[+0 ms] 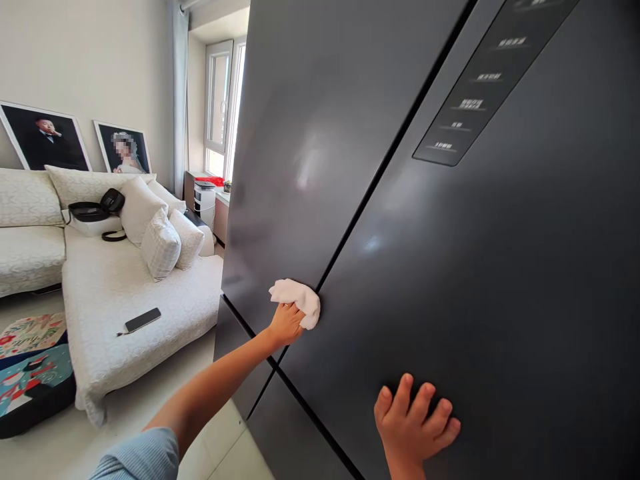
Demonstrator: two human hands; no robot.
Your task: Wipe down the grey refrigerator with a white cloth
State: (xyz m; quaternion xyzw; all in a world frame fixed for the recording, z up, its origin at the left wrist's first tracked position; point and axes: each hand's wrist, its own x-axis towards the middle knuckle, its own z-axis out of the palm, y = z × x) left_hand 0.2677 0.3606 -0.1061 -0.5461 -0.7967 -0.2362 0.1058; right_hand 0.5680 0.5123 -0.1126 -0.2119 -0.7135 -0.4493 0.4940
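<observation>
A tall dark grey refrigerator [450,253] fills the right side of the view, with a control panel [493,77] on its upper right door. My left hand [286,323] presses a white cloth [298,299] against the fridge, right at the seam between the two upper doors, fingers closed on the cloth. My right hand [414,420] lies flat on the right door lower down, fingers spread, holding nothing.
A white sofa [125,293] with several cushions stands to the left, a black phone [143,320] lying on it. Headphones [97,208] rest near the back. Two framed pictures lean on the wall. A colourful mat [30,363] lies on the floor. A window is behind.
</observation>
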